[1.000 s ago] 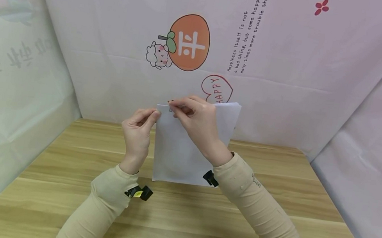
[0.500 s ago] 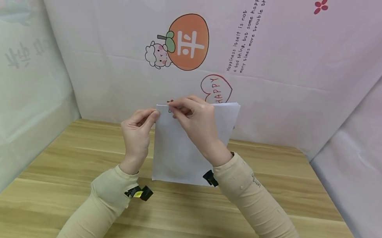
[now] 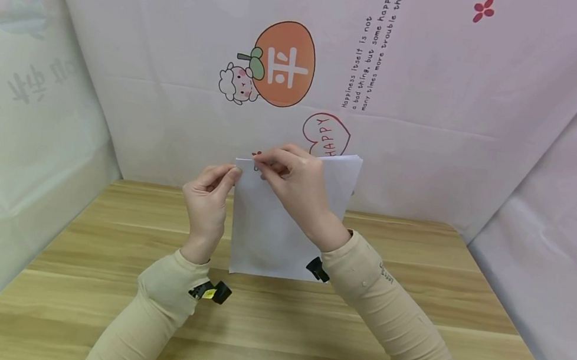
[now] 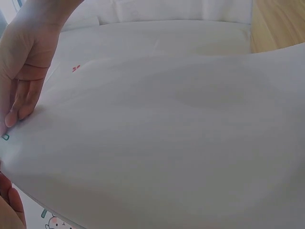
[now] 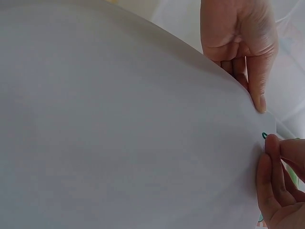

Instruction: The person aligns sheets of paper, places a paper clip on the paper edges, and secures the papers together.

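Observation:
White paper sheets (image 3: 282, 233), stacked together, stand upright above the table in the head view. At their upper left corner my left hand (image 3: 207, 197) pinches the edge between thumb and fingers. My right hand (image 3: 300, 187) reaches across the front of the sheets and pinches a small green paper clip (image 5: 264, 135) at the top edge. Only a loop of the clip shows past the fingertips, also in the left wrist view, where the paper (image 4: 157, 129) fills most of the picture. How far the clip sits over the sheets is hidden by the fingers.
A wood-grain table (image 3: 260, 331) lies beneath both forearms. Behind it hangs a white printed cloth (image 3: 408, 158), with further cloth sides at left and right. Each sleeve has a small black camera (image 3: 222, 292) at the wrist.

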A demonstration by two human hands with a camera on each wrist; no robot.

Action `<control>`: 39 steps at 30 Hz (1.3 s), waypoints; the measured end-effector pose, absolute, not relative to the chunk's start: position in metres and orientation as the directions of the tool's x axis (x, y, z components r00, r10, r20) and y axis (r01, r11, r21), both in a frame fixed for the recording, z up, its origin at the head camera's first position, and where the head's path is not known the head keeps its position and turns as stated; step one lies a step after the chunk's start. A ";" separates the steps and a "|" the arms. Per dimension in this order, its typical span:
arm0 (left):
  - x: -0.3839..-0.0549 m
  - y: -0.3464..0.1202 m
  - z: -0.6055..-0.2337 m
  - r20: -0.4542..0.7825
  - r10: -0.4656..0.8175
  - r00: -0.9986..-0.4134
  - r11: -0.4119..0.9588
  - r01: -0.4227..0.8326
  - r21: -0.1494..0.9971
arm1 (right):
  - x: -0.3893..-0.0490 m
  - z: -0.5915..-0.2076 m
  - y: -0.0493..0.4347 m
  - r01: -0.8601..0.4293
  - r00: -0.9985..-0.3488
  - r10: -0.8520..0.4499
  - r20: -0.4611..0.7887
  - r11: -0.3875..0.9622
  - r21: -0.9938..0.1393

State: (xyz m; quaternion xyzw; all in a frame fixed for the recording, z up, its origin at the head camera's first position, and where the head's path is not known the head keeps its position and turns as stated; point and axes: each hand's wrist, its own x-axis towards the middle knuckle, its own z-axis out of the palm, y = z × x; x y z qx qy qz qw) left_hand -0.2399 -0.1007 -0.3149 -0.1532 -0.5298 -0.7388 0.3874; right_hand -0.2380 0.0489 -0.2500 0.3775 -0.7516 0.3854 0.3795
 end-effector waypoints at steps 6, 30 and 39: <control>-0.239 -0.100 -0.315 0.640 -0.406 -0.652 -0.130 0.735 0.666 | -0.237 -0.249 0.049 -0.863 -0.423 -0.279 0.862 0.414 -0.289; -0.239 -0.101 -0.316 0.654 -0.417 -0.632 -0.112 0.749 0.653 | -0.235 -0.250 0.050 -0.849 -0.414 -0.293 0.862 0.466 -0.249; -0.240 -0.101 -0.316 0.651 -0.414 -0.637 -0.107 0.744 0.660 | -0.240 -0.251 0.054 -0.819 -0.377 -0.290 0.880 0.547 -0.171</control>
